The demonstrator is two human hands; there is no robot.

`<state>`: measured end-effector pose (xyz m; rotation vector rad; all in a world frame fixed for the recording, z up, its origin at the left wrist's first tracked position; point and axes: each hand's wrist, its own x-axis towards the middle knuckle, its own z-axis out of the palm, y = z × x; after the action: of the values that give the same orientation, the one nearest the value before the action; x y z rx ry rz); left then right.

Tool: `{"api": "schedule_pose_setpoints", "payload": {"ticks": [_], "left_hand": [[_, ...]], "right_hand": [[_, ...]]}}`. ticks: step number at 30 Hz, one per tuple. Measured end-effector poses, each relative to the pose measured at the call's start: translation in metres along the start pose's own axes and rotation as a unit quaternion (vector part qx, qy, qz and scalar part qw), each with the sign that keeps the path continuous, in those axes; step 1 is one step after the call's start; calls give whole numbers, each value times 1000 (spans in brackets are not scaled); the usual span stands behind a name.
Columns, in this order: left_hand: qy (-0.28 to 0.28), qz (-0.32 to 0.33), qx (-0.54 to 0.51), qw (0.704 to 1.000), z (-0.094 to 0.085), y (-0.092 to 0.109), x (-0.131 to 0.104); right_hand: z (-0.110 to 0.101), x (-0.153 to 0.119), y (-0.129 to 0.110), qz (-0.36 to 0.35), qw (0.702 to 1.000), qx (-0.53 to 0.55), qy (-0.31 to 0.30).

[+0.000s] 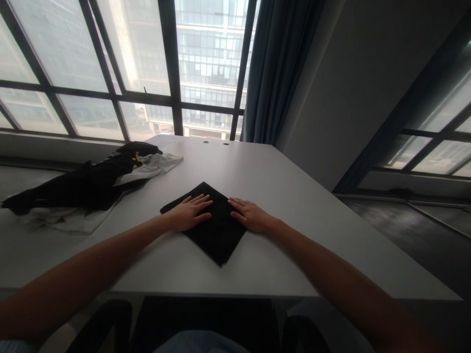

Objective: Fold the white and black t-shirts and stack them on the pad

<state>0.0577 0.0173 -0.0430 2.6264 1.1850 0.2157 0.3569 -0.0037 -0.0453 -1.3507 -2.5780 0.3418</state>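
Observation:
A folded black cloth lies flat on the white table in front of me, turned so that one corner points toward me. My left hand rests palm down on its left part, fingers stretched out over the fabric. On the right edge of the cloth lies my right hand, also flat, with its fingertips on the fabric and its palm partly over the edge. Neither hand grips anything. What the garment or cloth is exactly cannot be told from its folded shape.
A loose heap of black and white clothes with some yellow marks lies at the table's left. The white table runs toward the windows. A blue curtain hangs behind it. A chair's dark armrest shows below the near edge.

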Motion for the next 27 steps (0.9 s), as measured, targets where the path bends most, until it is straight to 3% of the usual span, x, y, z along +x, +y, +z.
{"api": "schedule_pose_setpoints", "payload": {"ticks": [5,10,15,18,21,25,27], "left_hand": [[1,-41,17,999,-2,-17,0],[11,-51,17,998,0,-14,3],[112,-74,28,991,-14,-21,0],[143,-98,34,984,-19,-38,-3],[105,-110,30,988,-13,-52,-2],[38,-108,29,993,-2,-56,2],[12,-108,32,994,0,-52,2]], "right_hand": [[-4,-3,-4,16,1000,-6,-19],[-5,-6,-20,-34,999,-18,32],[-2,-2,-20,-73,996,4,-41],[-9,2,10,-44,998,15,-44],[-29,-6,64,17,999,23,-40],[-62,-45,143,158,987,11,-6],[-74,-66,168,228,973,-8,48]]}}
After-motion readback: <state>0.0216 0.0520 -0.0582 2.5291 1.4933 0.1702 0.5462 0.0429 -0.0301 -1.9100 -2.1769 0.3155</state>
